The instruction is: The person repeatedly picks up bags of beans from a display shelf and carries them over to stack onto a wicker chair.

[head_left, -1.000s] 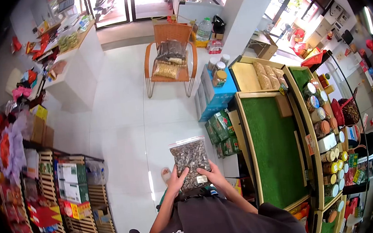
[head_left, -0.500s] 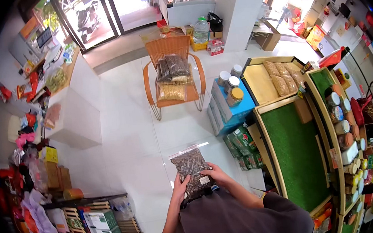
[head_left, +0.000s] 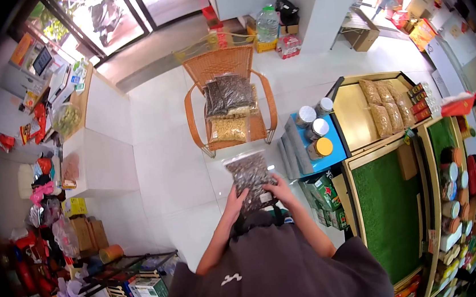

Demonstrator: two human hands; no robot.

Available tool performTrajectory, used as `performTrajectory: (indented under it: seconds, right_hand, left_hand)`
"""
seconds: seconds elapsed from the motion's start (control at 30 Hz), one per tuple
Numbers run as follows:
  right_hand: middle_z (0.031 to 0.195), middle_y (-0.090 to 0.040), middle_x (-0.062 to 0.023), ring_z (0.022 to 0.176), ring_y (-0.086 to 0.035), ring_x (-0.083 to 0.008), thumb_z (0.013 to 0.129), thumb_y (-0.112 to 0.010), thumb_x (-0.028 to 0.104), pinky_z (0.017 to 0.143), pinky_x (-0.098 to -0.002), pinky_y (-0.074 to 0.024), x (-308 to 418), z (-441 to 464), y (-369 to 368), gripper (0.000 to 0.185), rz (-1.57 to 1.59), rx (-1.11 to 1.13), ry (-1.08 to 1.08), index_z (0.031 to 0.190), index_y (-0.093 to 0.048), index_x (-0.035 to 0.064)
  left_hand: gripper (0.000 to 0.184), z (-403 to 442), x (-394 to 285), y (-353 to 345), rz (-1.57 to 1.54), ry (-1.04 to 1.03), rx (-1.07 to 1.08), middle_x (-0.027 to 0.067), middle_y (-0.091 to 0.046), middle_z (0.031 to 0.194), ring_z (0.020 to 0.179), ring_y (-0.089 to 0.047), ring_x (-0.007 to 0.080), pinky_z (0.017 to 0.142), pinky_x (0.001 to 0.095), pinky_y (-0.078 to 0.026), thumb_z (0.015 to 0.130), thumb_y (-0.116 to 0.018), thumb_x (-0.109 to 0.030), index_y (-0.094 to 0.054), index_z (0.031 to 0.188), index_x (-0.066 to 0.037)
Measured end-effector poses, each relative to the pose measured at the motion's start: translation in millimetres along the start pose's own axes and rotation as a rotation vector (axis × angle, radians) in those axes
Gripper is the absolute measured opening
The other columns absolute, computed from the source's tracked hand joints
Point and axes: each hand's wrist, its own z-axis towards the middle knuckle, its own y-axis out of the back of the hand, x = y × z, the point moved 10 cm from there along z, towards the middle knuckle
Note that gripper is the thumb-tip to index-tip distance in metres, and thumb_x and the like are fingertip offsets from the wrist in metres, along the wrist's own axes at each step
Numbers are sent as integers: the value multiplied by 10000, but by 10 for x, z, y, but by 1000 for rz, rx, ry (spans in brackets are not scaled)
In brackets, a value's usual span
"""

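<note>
Between both hands I hold a clear zip bag (head_left: 250, 173) filled with small dark and light speckled pieces, perhaps seeds; a small white label shows near its lower right. My left hand (head_left: 235, 200) grips its lower left side, thumb on the front. On its right edge, my right hand (head_left: 279, 188) is closed the same way, close to the label. Ahead stands a wicker armchair (head_left: 219, 61) with several filled bags on its seat. Dark-filled bags (head_left: 230, 92) lie at the back, and a bag of yellowish pieces (head_left: 229, 130) lies at the front.
Right of the chair, lidded jars (head_left: 319, 147) stand on a blue box (head_left: 331, 159). Beyond is a wooden display stand with a green mat (head_left: 390, 214) and bags of brown goods (head_left: 383, 106). A white counter (head_left: 103, 121) is on the left, with a crowded rack (head_left: 141, 278) at lower left.
The view has shifted and the chair now appears closer. Both hands, still on the bag, appear slightly higher and further right in view.
</note>
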Motion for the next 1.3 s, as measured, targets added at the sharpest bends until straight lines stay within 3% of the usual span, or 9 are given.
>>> performTrajectory:
  seconds: [0.2,0.3,0.5,0.6,0.73,1.0,1.13,1.2,1.3]
  right_hand:
    - [977,-635,-80,849,-612,-158,800,-629,64,735,-274,-487,108,721,509,404,26,-186,-96,1179,-512,-13]
    - [1020,-618,-77,913,-585,-157,803,-616,71,807,-285,-459,305,1302,538,391,46,-196,-51,1171,-515,-11]
    - [967,-613,-59,857,-563,-146,788,-620,121,755,-271,-449,629,2954,238,371,-66,-212,-138,1130,-541,1]
    - [948,-613,-65,833,-556,-141,783,-620,139,725,-272,-450,869,3825,10,393,-162,-209,-124,1138,-538,-7]
    - [1085,-613,-168,973,-583,-220,752,-658,200,846,-306,-453,1249,4704,-134,590,-198,-320,-23,1279,-479,5]
    - [1263,-511,-254,1178,-498,-360,725,-671,260,985,-386,-389,1094,5176,-258,735,-593,-264,-99,1374,-391,58]
    - [1218,-556,-216,1156,-522,-307,790,-656,304,937,-363,-420,921,5044,-196,695,-459,-213,41,1380,-386,55]
    - [1144,-599,-184,1052,-575,-267,822,-631,267,874,-337,-455,737,4799,-72,625,-538,-223,-92,1365,-406,56]
    - [1050,-640,-211,942,-629,-323,823,-608,323,808,-374,-485,132,4499,216,553,-326,-186,-132,1299,-487,69]
  left_hand:
    - [545,1044,-115,-344,165,122,153,72,-509,1262,1108,-492,142,949,290,-400,890,-579,-78,-345,1379,-14]
    - [372,1626,-342,-335,246,95,143,58,-596,1048,951,-550,134,817,281,-443,891,-598,-115,-480,1228,-9]
    - [584,3224,-276,524,449,191,-31,161,-561,1202,1068,-543,234,901,339,-412,851,-633,-224,-395,1342,-18]
    - [546,3817,-850,672,325,107,-86,119,-544,1201,1059,-527,201,893,322,-425,866,-618,-188,-390,1337,-32]
    - [622,4558,-1698,776,453,-20,-53,148,-498,1279,1134,-491,237,947,321,-385,873,-619,-234,-324,1380,-28]
    - [806,5499,-1086,1364,730,165,-75,206,-353,1411,1286,-374,317,1031,369,-333,805,-678,-329,-249,1413,-18]
    - [872,5450,-1190,1313,650,5,-130,203,-296,1432,1288,-335,362,1056,404,-295,780,-701,-310,-196,1432,-26]
    - [899,5119,-1815,1196,941,-220,-473,222,-280,1429,1287,-313,399,1069,447,-268,777,-700,-290,-157,1447,-34]
    - [884,5051,-2048,680,1258,-457,-351,267,-260,1425,1290,-302,413,1068,499,-261,737,-727,-321,-241,1442,-101]
